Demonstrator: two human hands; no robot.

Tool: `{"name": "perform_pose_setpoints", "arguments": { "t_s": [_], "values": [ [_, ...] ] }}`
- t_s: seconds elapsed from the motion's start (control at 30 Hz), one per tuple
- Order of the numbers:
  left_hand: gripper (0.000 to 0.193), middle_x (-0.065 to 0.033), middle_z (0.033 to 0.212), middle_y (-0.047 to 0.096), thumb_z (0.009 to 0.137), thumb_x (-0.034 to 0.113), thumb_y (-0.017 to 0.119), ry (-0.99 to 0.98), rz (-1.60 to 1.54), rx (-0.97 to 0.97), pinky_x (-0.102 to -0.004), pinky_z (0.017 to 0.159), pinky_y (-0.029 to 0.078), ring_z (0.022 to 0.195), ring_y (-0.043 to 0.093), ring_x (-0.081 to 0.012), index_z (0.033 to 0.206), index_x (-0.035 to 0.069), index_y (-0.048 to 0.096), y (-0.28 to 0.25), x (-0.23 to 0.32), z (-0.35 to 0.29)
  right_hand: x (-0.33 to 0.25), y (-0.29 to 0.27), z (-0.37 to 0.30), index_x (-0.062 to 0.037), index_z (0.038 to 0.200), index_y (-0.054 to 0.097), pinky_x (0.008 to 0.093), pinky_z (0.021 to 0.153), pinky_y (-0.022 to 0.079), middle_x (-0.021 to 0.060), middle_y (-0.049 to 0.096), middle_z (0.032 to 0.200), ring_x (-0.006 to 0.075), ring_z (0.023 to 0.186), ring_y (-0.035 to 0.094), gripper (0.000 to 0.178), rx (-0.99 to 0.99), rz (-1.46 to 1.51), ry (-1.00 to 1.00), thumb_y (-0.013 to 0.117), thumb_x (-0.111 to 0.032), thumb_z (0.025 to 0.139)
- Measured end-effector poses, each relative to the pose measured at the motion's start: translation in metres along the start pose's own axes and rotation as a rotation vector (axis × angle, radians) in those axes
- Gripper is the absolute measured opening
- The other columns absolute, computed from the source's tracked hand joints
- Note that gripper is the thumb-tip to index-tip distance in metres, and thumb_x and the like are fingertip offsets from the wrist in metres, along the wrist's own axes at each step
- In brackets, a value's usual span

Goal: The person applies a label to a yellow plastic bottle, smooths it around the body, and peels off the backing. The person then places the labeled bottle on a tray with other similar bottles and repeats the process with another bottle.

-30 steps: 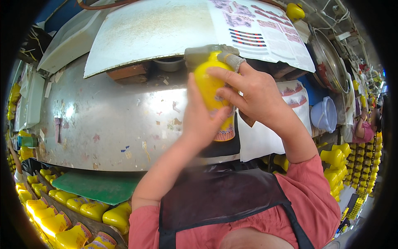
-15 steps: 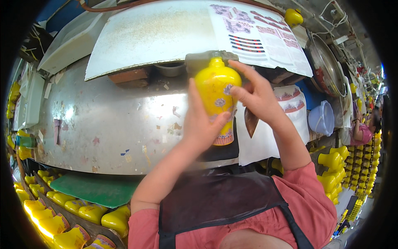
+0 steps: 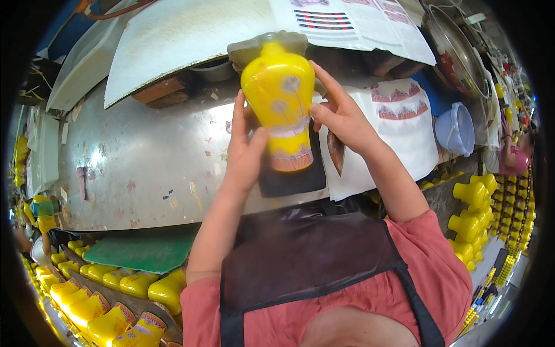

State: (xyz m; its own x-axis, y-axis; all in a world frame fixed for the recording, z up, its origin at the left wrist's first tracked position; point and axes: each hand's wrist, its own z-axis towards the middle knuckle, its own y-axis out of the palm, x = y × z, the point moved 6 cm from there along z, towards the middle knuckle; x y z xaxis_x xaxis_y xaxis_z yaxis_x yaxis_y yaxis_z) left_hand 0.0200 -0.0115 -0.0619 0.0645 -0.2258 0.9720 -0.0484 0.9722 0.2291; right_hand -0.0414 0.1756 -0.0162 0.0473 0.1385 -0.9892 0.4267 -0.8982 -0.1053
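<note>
A glossy yellow vase (image 3: 272, 81) with purple flowers and a patterned pink band round its foot lies tilted in front of me, its neck at a grey padded rest (image 3: 240, 51). Along its left side my left hand (image 3: 245, 153) holds it, fingers partly hidden behind. My right hand (image 3: 347, 118) grips the right side, thumb and fingertips against the wall. A black pad (image 3: 292, 184) lies under the foot end. Beside my right hand is a brown, pointed, blade-like piece (image 3: 335, 153), on the edge of white paper (image 3: 361, 168).
Printed decal sheets (image 3: 399, 107) lie at the right, with a pale blue bucket (image 3: 455, 130) beyond. A white board (image 3: 191, 40) stands over the metal table (image 3: 144, 168) at the back. Yellow vases (image 3: 139, 283) sit in rows below left, near a green board (image 3: 136, 251), and at right.
The vase has turned, showing its flowers and pale band more to the front. My left thumb has gone from its front to its left side. The whole view has shifted a little.
</note>
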Motion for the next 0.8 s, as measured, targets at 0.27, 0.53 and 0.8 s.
{"name": "perform_pose_setpoints", "arguments": {
  "t_s": [0.27,0.53,0.8],
  "values": [
    [0.077,-0.0171,0.148,0.044,0.099,0.011,0.053,-0.021,-0.076,0.033,-0.0412,0.116,0.036,0.138,0.044,-0.0269,0.164,0.012,0.013,0.007,0.004,-0.003,0.002,0.004,-0.002,-0.0188,0.165,0.020,0.0299,0.076,0.055,0.0122,0.068,0.115,0.0133,0.083,0.065,0.085,-0.011,-0.056,-0.038,0.068,-0.019,0.096],
    [0.077,-0.0173,0.147,0.044,0.099,0.012,0.056,-0.015,-0.142,0.031,-0.0420,0.116,0.037,0.137,0.046,-0.0271,0.164,0.012,0.014,0.009,0.004,-0.002,0.001,0.011,-0.003,-0.0170,0.165,0.017,0.0365,0.089,0.055,0.0203,0.065,0.130,0.0239,0.097,0.071,0.085,0.014,-0.071,-0.043,0.067,-0.022,0.097],
    [0.077,-0.0175,0.146,0.046,0.099,0.014,0.059,-0.032,-0.177,0.040,-0.0431,0.115,0.039,0.137,0.047,-0.0271,0.163,0.014,0.016,0.007,0.002,-0.002,0.002,0.013,-0.005,-0.0165,0.165,0.014,0.0391,0.094,0.054,0.0248,0.067,0.127,0.0301,0.105,0.073,0.088,0.021,-0.122,0.009,0.068,-0.023,0.096]
  ]
}}
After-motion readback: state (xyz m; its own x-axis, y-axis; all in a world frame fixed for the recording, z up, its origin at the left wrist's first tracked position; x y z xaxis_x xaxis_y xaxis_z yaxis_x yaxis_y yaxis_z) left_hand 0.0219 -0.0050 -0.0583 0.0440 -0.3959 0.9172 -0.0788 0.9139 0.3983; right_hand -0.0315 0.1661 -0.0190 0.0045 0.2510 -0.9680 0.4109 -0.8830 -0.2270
